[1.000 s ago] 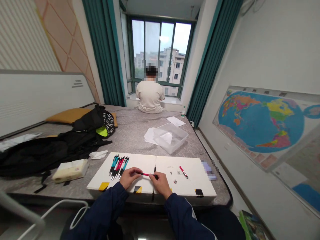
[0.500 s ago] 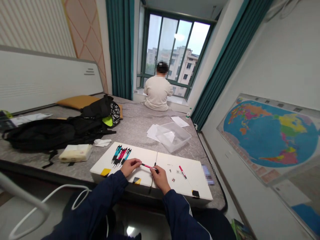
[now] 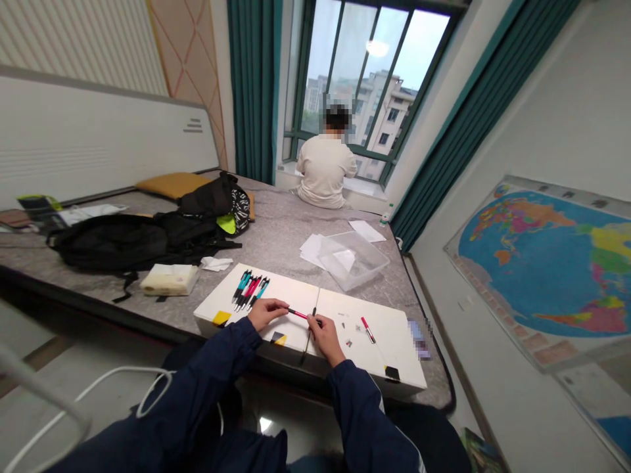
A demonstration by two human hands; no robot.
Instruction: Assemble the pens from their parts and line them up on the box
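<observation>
Between my two hands a red and black pen [image 3: 298, 315] lies almost level above the white box top. My left hand [image 3: 267, 314] pinches its left end with thumb and fingertips. Closed round the right end is my right hand [image 3: 325, 336], hiding part of it. Beyond my left hand, several teal, red and black pens [image 3: 250, 291] lie side by side on the white board [image 3: 290, 295]. Right of my right hand lies a red pen part [image 3: 367, 330], with small bits [image 3: 349, 343] near it.
A clear plastic bin [image 3: 355, 263] and paper sheets [image 3: 311, 249] lie behind the board. A tissue pack [image 3: 169, 279] and black backpack [image 3: 118, 243] are at left. A person [image 3: 327, 167] sits by the window, back turned. A white cable [image 3: 113, 371] hangs at lower left.
The whole view has shifted, with the scene sitting slightly further right and higher. Both hands keep hold of the pen, with little visible change in grip.
</observation>
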